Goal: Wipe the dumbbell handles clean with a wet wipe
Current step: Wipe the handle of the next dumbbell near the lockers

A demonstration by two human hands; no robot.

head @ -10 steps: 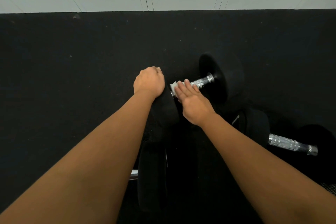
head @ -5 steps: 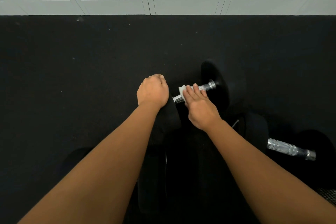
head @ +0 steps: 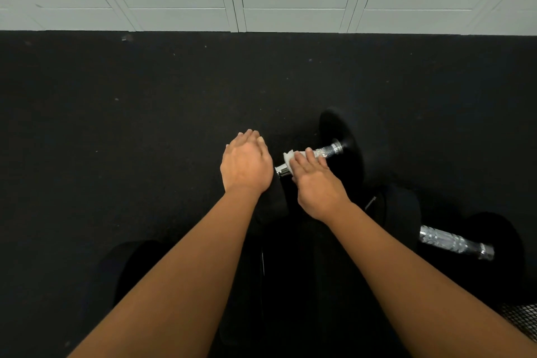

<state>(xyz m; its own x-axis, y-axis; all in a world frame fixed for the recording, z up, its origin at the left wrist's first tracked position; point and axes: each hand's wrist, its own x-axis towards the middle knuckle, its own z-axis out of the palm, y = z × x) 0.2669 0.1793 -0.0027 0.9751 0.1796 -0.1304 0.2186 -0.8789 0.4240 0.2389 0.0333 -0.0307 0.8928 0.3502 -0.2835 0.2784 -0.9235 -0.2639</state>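
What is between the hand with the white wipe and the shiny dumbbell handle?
Only the white wet wipe. The right hand presses it onto the shiny knurled chrome handle; nothing else blocks it.

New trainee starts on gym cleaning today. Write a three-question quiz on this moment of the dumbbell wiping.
1. True or false: the right hand presses the wet wipe onto the chrome handle.
2. Where does the left hand rest? A) on the lockers B) on the near black weight head of the same dumbbell C) on the second dumbbell's handle
3. Fill in: the second dumbbell handle lies to the person's ____, with no hand on it.

Key: 1 true; 2 B; 3 right.
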